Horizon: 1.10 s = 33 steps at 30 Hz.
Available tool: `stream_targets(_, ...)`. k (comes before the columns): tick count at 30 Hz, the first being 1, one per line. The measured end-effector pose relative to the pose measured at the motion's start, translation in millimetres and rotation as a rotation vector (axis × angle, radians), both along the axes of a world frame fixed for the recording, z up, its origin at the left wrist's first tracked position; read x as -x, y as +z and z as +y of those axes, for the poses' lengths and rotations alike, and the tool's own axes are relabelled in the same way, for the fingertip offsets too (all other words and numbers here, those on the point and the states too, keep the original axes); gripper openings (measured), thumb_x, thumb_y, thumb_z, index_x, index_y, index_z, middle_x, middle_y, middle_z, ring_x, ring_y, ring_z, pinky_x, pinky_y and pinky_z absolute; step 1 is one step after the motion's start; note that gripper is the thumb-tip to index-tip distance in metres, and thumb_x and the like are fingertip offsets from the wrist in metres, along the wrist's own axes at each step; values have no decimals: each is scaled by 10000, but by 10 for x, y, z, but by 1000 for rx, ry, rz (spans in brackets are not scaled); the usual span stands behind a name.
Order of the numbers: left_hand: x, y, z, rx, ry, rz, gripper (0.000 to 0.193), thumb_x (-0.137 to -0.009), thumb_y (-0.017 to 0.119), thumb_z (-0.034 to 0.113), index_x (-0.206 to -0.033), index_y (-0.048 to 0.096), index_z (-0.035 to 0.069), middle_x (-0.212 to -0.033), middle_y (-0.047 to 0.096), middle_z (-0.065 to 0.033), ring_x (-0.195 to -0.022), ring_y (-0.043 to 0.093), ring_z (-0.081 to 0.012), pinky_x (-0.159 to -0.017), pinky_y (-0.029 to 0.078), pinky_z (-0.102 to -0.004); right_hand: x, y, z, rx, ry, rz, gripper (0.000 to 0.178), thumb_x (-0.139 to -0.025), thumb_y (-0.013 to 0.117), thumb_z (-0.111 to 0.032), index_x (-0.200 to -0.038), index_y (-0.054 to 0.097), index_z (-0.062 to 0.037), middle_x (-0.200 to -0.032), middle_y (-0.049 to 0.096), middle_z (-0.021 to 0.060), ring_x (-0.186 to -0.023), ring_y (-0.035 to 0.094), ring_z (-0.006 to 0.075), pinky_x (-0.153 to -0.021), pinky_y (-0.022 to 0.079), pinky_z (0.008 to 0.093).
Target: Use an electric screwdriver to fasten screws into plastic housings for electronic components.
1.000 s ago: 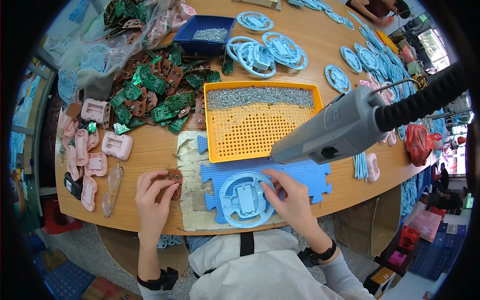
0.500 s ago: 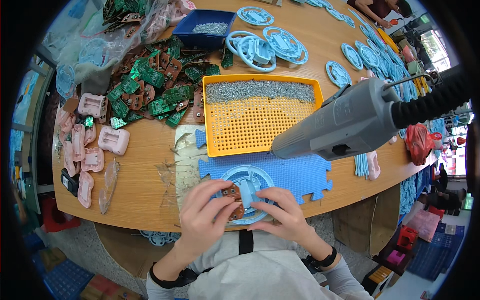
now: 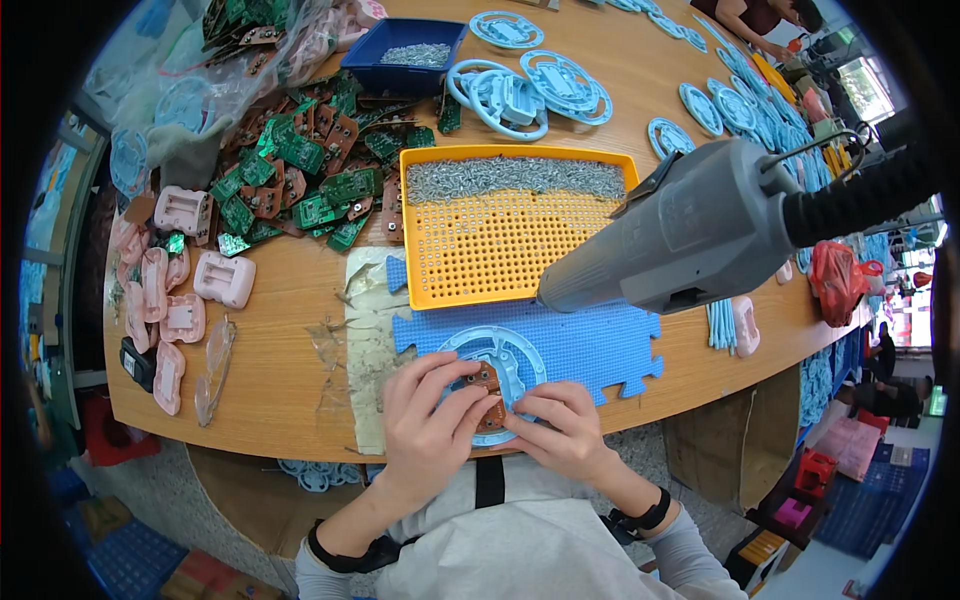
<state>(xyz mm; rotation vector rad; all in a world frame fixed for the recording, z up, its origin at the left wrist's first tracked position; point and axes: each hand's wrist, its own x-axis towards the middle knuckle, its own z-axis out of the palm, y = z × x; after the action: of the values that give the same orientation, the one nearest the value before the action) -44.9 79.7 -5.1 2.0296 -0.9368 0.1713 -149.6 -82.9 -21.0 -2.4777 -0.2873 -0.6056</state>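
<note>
A light blue plastic steering-wheel-shaped part lies on the blue foam mat at the table's near edge. Over its middle is a brown circuit board, pinched at its left side by the fingers of my left hand. My right hand is closed on the right side of the wheel part, its fingertips close to the board's right edge. A light blue inner piece stands beside the board within the ring. My fingers hide parts of the board and the ring's lower rim.
Beyond the mat sits a yellow perforated tray with screws. A grey electric screwdriver hangs over its right side. Green and brown circuit boards are heaped at left, near pink plastic housings. A blue screw bin stands behind.
My left hand has moved the brown board rightward over the middle of the wheel part. The light blue inner piece now looks narrower and tilted. My right hand has shifted slightly left.
</note>
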Motion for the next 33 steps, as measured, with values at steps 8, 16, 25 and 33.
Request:
stream_targets(8, 28, -20, -22, -1, 46, -48, 181, -680, 785, 108, -830, 687, 78, -974, 644, -15, -969, 578, -243, -795, 409, -374, -45, 42, 15, -66, -2, -26, 385, -567, 822, -165, -914, 704, -47, -934, 636, 36, -902, 605, 241, -719, 522, 334)
stream_targets(16, -1, -18, -57, -53, 21, -61, 199, -680, 783, 111, -853, 689, 79, -954, 637, -11, -965, 581, -238, -793, 404, -375, -30, 36, 16, -40, -34, -34, 352, -594, 813, -197, -908, 708, -76, -936, 644, 16, -901, 609, 214, -698, 501, 321)
stream_targets(25, -6, 64, -73, -111, 19, -75, 166, -688, 752, 66, -842, 688, 65, -960, 662, -28, -946, 583, -255, -801, 411, -396, -33, 21, 25, -28, -48, -53, 336, -609, 807, -213, -908, 707, -95, -943, 650, 4, -901, 608, 201, -685, 484, 315)
stream_targets(33, -48, 73, -43, -119, -21, -62, 203, -681, 760, 73, -874, 699, 65, -953, 663, -26, -928, 599, -247, -764, 431, -377, -30, 18, 38, -36, -52, -31, 323, -619, 803, -217, -903, 705, -100, -940, 648, -1, -897, 605, 199, -686, 477, 316)
